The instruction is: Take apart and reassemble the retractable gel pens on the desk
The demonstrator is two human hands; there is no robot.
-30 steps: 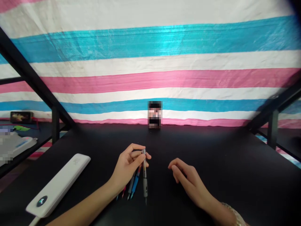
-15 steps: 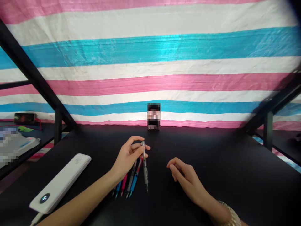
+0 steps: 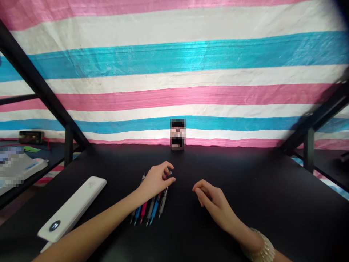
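Note:
My left hand [image 3: 158, 178] hovers over a row of pens on the black table [image 3: 240, 229]. Its thumb and index finger are apart, around the upper end of a grey pen [image 3: 163, 205] at the row's right side. Left of that pen lie a blue pen [image 3: 155, 211], a pink pen [image 3: 143, 213] and several others, tips toward me, their upper parts partly under the hand. My right hand [image 3: 214, 202] rests on the table to the right, fingers curled in and the thumb against them, with nothing seen in it. A beaded bracelet [image 3: 261, 247] circles its wrist.
A white power bank [image 3: 73, 209] with a lit round display lies left of my left forearm. At the table's back edge stands a small blurred object [image 3: 177, 134]. Black frame bars [image 3: 51, 98] slope up on both sides before a striped sheet [image 3: 174, 54].
The grey pen, pinched upright-ish by my left hand before, now lies beside the other pens. The left thumb and index finger have spread apart. My right hand has hardly moved.

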